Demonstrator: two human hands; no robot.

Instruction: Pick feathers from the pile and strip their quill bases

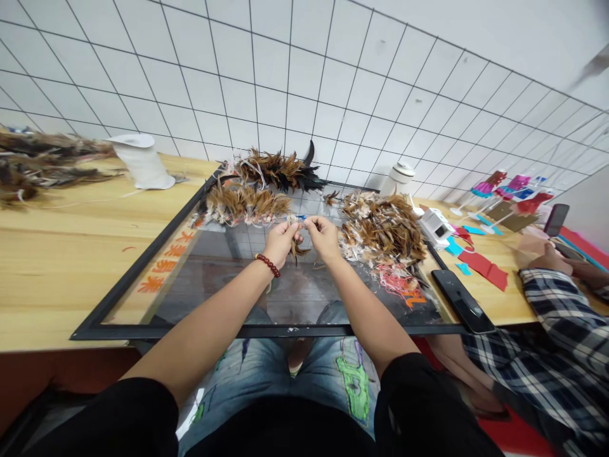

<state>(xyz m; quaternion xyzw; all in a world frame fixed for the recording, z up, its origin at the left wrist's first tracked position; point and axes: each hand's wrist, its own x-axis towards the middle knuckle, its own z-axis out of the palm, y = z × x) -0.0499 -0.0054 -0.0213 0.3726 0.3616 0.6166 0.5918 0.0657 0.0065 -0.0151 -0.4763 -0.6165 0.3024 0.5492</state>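
Note:
Over the black-framed glass panel (209, 273), my left hand (281, 243) is closed on a small bunch of brown feathers (295, 252), whose tips hang down between my hands. My right hand (322, 236) is close beside it, thumb and fingers pinched near a small blue item (301, 217); what it grips is too small to make out. Behind my left hand lies a row of light-brown feathers (252, 204), and a darker brown and black feather bundle (280, 171) is beyond that. A large heap of brown feathers (385, 228) sits right of my right hand.
A white ribbon spool (143, 162) and more feathers (42, 162) are at the left. On the right are a phone (462, 300), a white device (435, 227), a white bottle (398, 179), red paper (485, 269) and a person in a plaid sleeve (561, 311). A tiled wall stands behind.

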